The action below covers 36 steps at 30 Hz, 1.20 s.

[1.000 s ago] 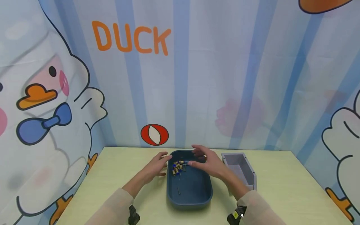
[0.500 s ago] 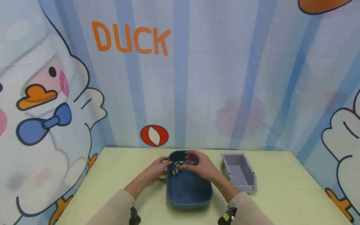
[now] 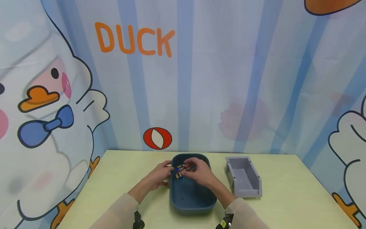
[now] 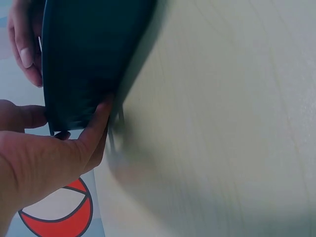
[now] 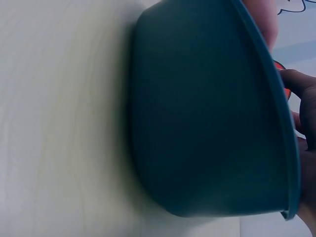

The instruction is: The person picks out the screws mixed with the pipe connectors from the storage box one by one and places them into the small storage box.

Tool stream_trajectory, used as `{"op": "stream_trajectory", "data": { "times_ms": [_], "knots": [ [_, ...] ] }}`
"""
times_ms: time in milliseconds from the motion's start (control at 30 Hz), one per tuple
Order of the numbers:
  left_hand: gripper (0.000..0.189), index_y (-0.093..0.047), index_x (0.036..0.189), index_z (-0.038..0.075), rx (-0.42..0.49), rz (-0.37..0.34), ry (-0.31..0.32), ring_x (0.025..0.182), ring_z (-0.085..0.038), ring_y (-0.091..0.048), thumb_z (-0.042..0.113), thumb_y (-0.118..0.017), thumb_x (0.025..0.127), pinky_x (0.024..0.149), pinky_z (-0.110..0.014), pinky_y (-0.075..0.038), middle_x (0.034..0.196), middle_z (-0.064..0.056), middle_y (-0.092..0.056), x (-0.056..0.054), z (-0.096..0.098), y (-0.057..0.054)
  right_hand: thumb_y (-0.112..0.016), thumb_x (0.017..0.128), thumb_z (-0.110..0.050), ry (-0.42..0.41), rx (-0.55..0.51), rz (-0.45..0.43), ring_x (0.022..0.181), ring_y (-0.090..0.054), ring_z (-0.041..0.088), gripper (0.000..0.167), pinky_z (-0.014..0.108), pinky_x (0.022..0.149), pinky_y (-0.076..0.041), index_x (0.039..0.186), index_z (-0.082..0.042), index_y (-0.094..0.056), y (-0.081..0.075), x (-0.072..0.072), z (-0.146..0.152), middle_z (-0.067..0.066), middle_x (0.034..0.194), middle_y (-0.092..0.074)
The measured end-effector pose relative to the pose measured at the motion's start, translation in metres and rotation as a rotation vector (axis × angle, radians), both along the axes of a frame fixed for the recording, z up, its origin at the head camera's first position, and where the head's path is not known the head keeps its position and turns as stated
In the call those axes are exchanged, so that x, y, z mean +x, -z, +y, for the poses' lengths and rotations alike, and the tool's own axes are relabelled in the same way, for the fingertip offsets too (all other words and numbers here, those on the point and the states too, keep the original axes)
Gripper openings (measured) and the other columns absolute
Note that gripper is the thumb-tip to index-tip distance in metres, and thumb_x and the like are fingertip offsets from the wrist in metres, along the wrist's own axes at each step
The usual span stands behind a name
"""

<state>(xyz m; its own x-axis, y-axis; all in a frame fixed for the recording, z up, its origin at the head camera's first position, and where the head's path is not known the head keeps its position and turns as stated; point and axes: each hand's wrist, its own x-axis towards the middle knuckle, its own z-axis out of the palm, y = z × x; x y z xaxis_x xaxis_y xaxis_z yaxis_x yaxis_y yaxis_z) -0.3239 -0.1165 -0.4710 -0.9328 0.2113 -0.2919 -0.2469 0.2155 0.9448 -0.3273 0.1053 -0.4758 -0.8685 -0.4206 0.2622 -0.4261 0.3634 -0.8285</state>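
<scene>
A dark blue-green plastic basin (image 3: 197,194) stands on the table. In its far left part lies a heap of small brass-coloured and blue metal pieces (image 3: 178,174); their exact kind is too small to tell. My left hand (image 3: 159,175) grips the basin's left side, thumb at the rim and fingers against the outer wall, as the left wrist view shows. Reaching over the right side, my right hand (image 3: 198,173) has its thumb and fingertips at the heap, with a gap between them. Its palm side is hidden in the head view.
To the right of the basin is a grey open-front plastic bin (image 3: 244,178). A thin loose screw-like piece (image 3: 182,196) lies on the basin floor nearer to me. The pale wooden table (image 3: 288,190) ends at a printed duck curtain (image 3: 206,79).
My right hand has moved left and slightly nearer to me, from the basin's right side to the heap; its fingers have drawn closer together. The left hand stays at the rim.
</scene>
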Motion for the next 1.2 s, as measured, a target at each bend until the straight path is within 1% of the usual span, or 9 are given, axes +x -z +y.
{"op": "stream_trajectory", "data": {
  "times_ms": [133, 200, 367, 500, 633, 767, 1033, 1200],
  "knots": [
    [0.053, -0.038, 0.161, 0.004, 0.001, 0.01, 0.002, 0.136, -0.049, -0.055, 0.016, -0.048, 0.11, 0.087, -0.057, -0.06, 0.156, -0.028, -0.047, 0.002, 0.001, 0.0, -0.083, 0.093, -0.016, -0.004, 0.044, 0.006, 0.097, -0.07, 0.026, 0.039, 0.032, 0.085, -0.058, 0.121, 0.007, -0.069, 0.004, 0.001, -0.003, 0.017, 0.107, -0.073],
    [0.053, -0.038, 0.161, 0.004, 0.008, 0.012, 0.002, 0.136, -0.049, -0.055, 0.017, -0.047, 0.11, 0.087, -0.058, -0.06, 0.155, -0.028, -0.047, 0.003, 0.001, -0.001, -0.083, 0.092, -0.017, -0.015, 0.053, 0.009, 0.094, -0.07, 0.024, 0.038, 0.029, 0.082, -0.056, 0.119, 0.006, -0.069, 0.004, 0.003, -0.005, 0.015, 0.104, -0.074],
    [0.054, -0.037, 0.161, 0.004, 0.017, 0.017, 0.008, 0.134, -0.047, -0.057, 0.016, -0.046, 0.11, 0.086, -0.057, -0.06, 0.153, -0.028, -0.049, 0.004, 0.0, -0.001, -0.084, 0.091, -0.017, -0.049, 0.082, 0.011, 0.09, -0.069, 0.02, 0.036, 0.028, 0.078, -0.055, 0.116, 0.005, -0.07, 0.003, 0.006, -0.007, 0.012, 0.1, -0.074],
    [0.054, -0.037, 0.161, 0.004, 0.02, 0.023, 0.012, 0.134, -0.048, -0.056, 0.015, -0.046, 0.109, 0.085, -0.057, -0.06, 0.151, -0.027, -0.051, 0.004, 0.001, 0.0, -0.085, 0.091, -0.017, -0.086, 0.14, 0.029, 0.085, -0.067, 0.013, 0.032, 0.027, 0.075, -0.055, 0.113, 0.003, -0.072, 0.002, 0.008, -0.008, 0.006, 0.095, -0.074],
    [0.054, -0.037, 0.161, 0.004, 0.017, 0.024, 0.011, 0.137, -0.05, -0.053, 0.016, -0.046, 0.109, 0.086, -0.058, -0.06, 0.152, -0.027, -0.051, 0.002, 0.001, 0.001, -0.085, 0.09, -0.016, -0.127, 0.199, 0.052, 0.08, -0.065, 0.006, 0.027, 0.025, 0.075, -0.054, 0.108, 0.001, -0.074, 0.002, 0.011, -0.008, -0.001, 0.09, -0.072],
    [0.055, -0.037, 0.162, 0.004, 0.007, 0.019, 0.007, 0.139, -0.051, -0.052, 0.017, -0.046, 0.11, 0.088, -0.058, -0.059, 0.152, -0.027, -0.051, 0.0, 0.001, 0.003, -0.085, 0.09, -0.018, -0.154, 0.26, 0.06, 0.078, -0.063, 0.003, 0.023, 0.025, 0.074, -0.053, 0.104, -0.003, -0.074, 0.002, 0.013, -0.007, -0.008, 0.086, -0.069],
    [0.055, -0.037, 0.162, 0.004, 0.01, 0.011, 0.005, 0.138, -0.053, -0.051, 0.015, -0.048, 0.109, 0.091, -0.064, -0.057, 0.152, -0.028, -0.052, -0.002, 0.001, 0.003, -0.087, 0.087, -0.017, -0.191, 0.302, 0.055, 0.076, -0.061, 0.002, 0.021, 0.024, 0.073, -0.051, 0.098, -0.004, -0.075, 0.003, 0.016, -0.007, -0.006, 0.083, -0.068],
    [0.055, -0.036, 0.162, 0.004, 0.027, 0.007, 0.008, 0.14, -0.053, -0.049, 0.015, -0.048, 0.109, 0.09, -0.064, -0.057, 0.152, -0.028, -0.051, -0.001, 0.0, 0.004, -0.088, 0.086, -0.017, -0.201, 0.348, 0.058, 0.072, -0.06, 0.0, 0.017, 0.023, 0.071, -0.051, 0.093, -0.009, -0.074, 0.008, 0.016, -0.009, -0.01, 0.079, -0.067]
  ]
}}
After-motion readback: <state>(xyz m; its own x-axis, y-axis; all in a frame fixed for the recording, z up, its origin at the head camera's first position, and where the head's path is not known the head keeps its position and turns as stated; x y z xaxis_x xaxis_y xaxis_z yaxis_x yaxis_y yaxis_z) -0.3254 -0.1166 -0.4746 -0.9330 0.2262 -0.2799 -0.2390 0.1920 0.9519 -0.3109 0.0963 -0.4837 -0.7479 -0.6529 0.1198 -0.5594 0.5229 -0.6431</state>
